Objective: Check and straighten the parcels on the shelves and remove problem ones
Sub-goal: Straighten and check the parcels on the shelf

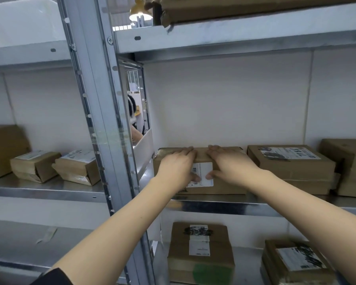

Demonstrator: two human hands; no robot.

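Starting at the far left bay, a big brown box (pixel 4 149) stands at the edge of view. Just beside it two small parcels (pixel 35 165) (pixel 78 166) sit skewed, their corners turned toward us. They look due a straightening.

Past the steel upright (pixel 95 99) is the parcel in hand (pixel 224 187), at the left end of the middle shelf (pixel 224 206) and close to its front lip. The left hand (pixel 178 165) lies flat on its top with fingers straight, reaching toward the back edge. The right hand (pixel 228 163) mirrors it, and both thumbs rest on the white label (pixel 203 171) on the front face. Neither hand is clenched; both are pressing. I can't tell whether the fingertips hook over the far edge.

The danger from here is that flat palms on taped card can slip. If the parcel is drawn forward it could tip off the lip onto the labelled box (pixel 200 251) on the shelf below. A shove rightward would bump the neighbouring parcel (pixel 290 163), which sits just beside it. A nudge left could wedge a corner in the gap by the upright.

At the far right another box (pixel 349 167) stands untouched.
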